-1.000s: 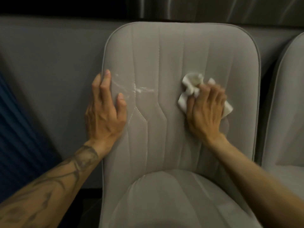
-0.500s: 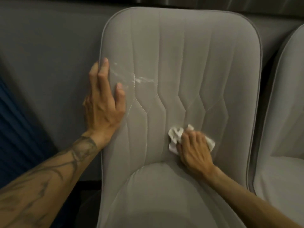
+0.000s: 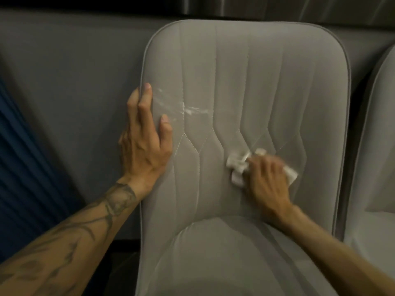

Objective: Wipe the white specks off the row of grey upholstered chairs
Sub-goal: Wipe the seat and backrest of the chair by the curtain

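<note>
A grey upholstered chair [image 3: 245, 71] with stitched vertical seams fills the middle of the view. White smears [image 3: 192, 111] streak its backrest at the left, near a seam. My left hand [image 3: 145, 142] lies flat on the backrest's left edge, fingers apart and wrapped partly around the piping, just left of the smears. My right hand [image 3: 269, 180] presses a crumpled white tissue [image 3: 237, 165] against the lower middle of the backrest, a little above the seat cushion [image 3: 224, 253]. The tissue's far corner sticks out past the hand on the right.
A second grey chair [image 3: 378, 146] stands close on the right, with a dark gap between the two. A grey padded wall [image 3: 74, 82] runs behind the chairs. A dark blue pleated surface [image 3: 25, 167] is at the far left.
My right hand swept the tissue from the upper right of the backrest down to its lower middle, then shifted slightly up. My left hand has stayed on the left edge.
</note>
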`<state>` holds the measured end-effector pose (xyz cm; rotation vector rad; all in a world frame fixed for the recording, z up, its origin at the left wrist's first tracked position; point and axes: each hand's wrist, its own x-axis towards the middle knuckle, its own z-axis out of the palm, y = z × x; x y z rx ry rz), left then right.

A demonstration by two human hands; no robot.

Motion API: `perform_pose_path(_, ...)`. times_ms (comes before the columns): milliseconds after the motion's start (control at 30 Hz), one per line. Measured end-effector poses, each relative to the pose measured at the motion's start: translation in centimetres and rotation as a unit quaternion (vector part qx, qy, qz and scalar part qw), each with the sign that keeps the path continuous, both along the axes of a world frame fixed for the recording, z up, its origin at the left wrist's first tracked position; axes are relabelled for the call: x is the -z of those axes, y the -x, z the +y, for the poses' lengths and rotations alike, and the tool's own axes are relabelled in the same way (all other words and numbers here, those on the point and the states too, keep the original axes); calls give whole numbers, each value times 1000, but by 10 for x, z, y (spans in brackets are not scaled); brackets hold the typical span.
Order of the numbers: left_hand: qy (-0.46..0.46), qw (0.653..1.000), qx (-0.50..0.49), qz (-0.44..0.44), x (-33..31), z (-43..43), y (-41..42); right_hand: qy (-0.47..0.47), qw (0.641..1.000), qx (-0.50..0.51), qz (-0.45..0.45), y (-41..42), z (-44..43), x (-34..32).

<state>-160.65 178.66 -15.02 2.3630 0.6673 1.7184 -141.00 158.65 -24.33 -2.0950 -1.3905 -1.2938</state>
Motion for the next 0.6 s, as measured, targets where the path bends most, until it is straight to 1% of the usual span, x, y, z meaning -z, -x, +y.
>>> perform_pose_path(33,-1,1000,1,-1,1,-1,-1,-70,997,18,14,-7,12,-30)
perform_pose_path(100,-4,1000,0,-4,1,0,-1,-191,980,50,37,-18,36,-87)
perform_pose_path(167,-5,1000,-1,-5,1,0,-1,-264,960,72,59,-13,56,-111)
perform_pose_path(200,-4,1000,-1,-5,1,1,-1,-268,958,76,65,-6,63,-106)
perform_pose_path(233,-3,1000,-2,-5,1,1,-1,-239,967,66,58,4,66,-95)
perform_pose_path(300,1,1000,-5,-3,1,1,-1,-116,993,-10,10,21,61,-68)
perform_pose_path(333,2,1000,-6,-2,1,1,-1,-53,997,-51,-14,21,56,-66)
perform_pose_path(367,3,1000,-6,-1,1,1,-2,-22,996,-75,-35,14,54,-77)
perform_pose_path(400,1,1000,-6,-1,2,1,-2,-30,996,-76,-48,6,56,-96)
perform_pose_path(433,-1,1000,-5,-2,2,2,-2,-66,995,-55,-50,-4,62,-117)
perform_pose_path(500,-3,1000,-1,-4,3,4,-2,-185,982,6,-27,-17,76,-158)
perform_pose_path(533,-3,1000,-1,-7,3,4,-3,-234,972,23,-1,-15,82,-167)
perform_pose_path(567,-4,1000,-1,-7,4,4,-3,-261,965,30,19,-8,88,-165)
perform_pose_path(600,-6,1000,-1,-8,4,4,-3,-260,965,22,33,1,91,-155)
